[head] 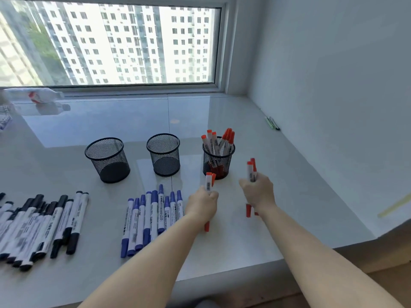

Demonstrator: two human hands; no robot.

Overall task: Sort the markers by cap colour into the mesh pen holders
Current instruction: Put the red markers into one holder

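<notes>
Right-hand holder (pixel 218 158) crowded with red markers (pixel 219 140); middle holder (pixel 164 154) and left holder (pixel 107 159) stand open-topped. Surface (pixel 289 174) bare toward right edge.

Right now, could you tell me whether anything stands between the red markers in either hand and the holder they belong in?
Nothing visible does. The left hand and right hand each grip red markers just short of the red-marker holder, with only bare tabletop between; its mouth is partly filled by markers.

Bright daylight from the window (pixel 111 45) glares across the glossy counter (pixel 222 112); the frame's edges bend and blur.
</notes>
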